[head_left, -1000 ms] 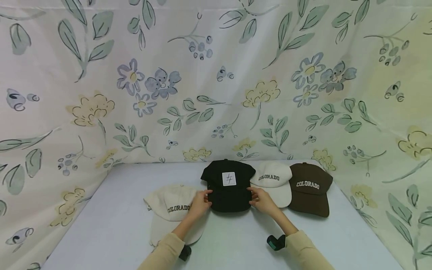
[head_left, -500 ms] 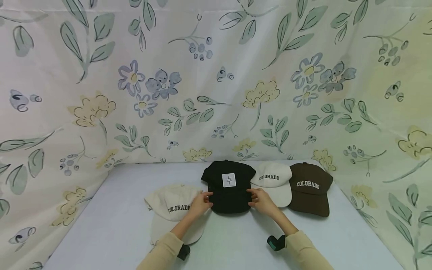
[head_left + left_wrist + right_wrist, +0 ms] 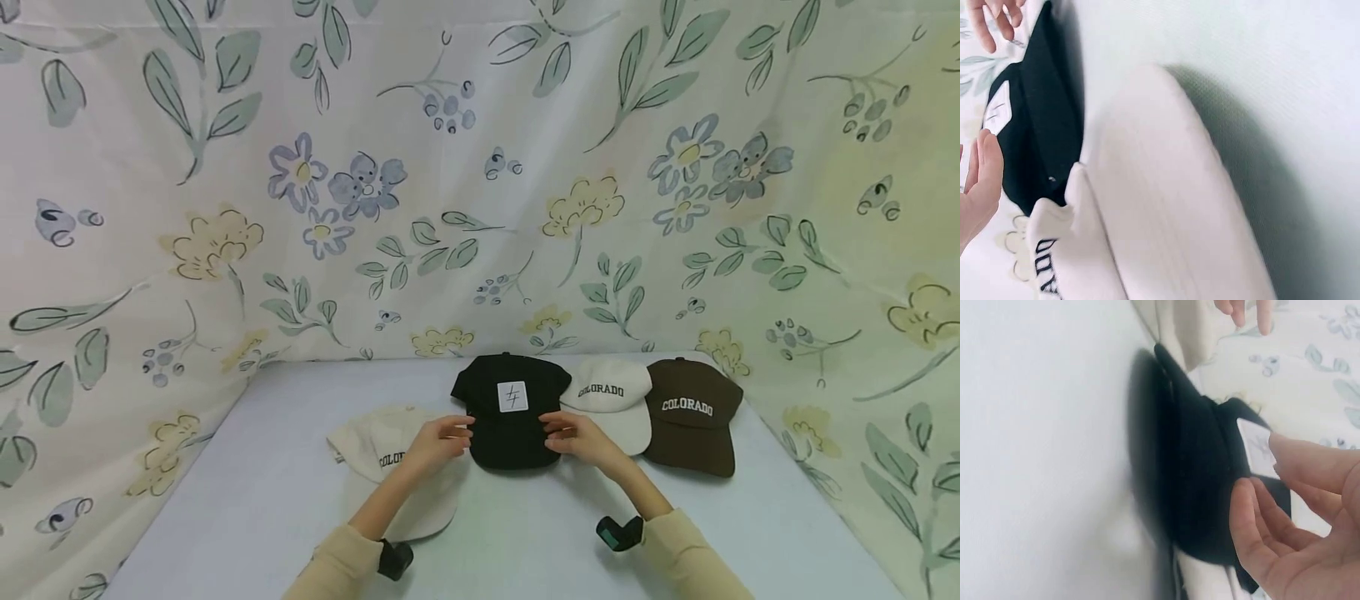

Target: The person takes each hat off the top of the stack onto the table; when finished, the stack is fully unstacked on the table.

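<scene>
A black cap (image 3: 510, 446) lies brim forward at the back middle of the table, with a white square label (image 3: 513, 397) bearing hand-drawn black strokes on its front. My left hand (image 3: 438, 443) hovers by the left edge of its brim, above the beige COLORADO cap (image 3: 426, 512). Over the brim's right edge is my right hand (image 3: 585, 440), fingers loosely bent and holding nothing. In the left wrist view, the left hand (image 3: 982, 187) is apart from the black cap (image 3: 1041, 125). The right wrist view has the right hand (image 3: 1304, 519) in front of the label (image 3: 1257, 447), with a gap between thumb and fingers.
To the right of the black cap lie a cream COLORADO cap (image 3: 611, 400) and a dark brown COLORADO cap (image 3: 690, 417), side by side. A floral curtain (image 3: 480, 183) hangs behind the white table (image 3: 525, 542). Each wrist wears a small black camera.
Both hands have let go of the black cap's brim sides and lifted slightly. The left hand has moved a little left. The cap stays in place on the table.
</scene>
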A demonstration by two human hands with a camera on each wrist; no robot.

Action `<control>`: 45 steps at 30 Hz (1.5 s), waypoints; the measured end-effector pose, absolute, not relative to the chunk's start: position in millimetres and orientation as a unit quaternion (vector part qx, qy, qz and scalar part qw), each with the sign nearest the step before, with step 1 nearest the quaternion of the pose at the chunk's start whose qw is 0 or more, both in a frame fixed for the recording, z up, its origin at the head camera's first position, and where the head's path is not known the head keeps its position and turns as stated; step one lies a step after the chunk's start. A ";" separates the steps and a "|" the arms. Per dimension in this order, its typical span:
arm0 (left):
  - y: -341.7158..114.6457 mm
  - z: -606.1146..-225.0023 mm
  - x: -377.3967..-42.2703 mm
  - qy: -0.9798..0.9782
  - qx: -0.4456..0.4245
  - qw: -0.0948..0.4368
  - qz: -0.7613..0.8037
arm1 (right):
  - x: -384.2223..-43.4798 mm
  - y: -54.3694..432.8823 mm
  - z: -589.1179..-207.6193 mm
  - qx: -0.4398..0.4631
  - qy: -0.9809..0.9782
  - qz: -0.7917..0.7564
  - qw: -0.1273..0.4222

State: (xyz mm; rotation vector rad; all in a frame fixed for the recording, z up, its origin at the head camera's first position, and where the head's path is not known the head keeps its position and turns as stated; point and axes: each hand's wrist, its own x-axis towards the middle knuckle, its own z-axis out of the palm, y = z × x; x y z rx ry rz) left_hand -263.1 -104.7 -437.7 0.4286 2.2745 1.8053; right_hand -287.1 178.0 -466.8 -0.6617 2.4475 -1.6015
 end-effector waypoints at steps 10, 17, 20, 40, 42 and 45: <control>-143.3 -429.7 -244.2 0.750 0.146 0.106 0.637 | -278.9 157.9 -451.4 -0.240 0.779 -0.567 0.121; -177.3 -432.8 -230.8 0.748 0.124 0.125 0.640 | -273.2 139.0 -451.0 -0.263 0.757 -0.580 0.149; -192.7 -435.1 -225.9 0.751 0.109 0.124 0.639 | -272.7 130.2 -452.8 -0.271 0.750 -0.582 0.161; -259.1 -446.6 -191.1 0.760 0.016 0.112 0.640 | -268.7 76.5 -470.3 -0.291 0.741 -0.565 0.216; -263.7 -449.9 -187.8 0.760 0.004 0.117 0.640 | -267.1 73.2 -474.5 -0.296 0.738 -0.564 0.224; -270.6 -455.5 -182.9 0.761 -0.012 0.122 0.638 | -264.7 68.7 -481.9 -0.304 0.737 -0.558 0.231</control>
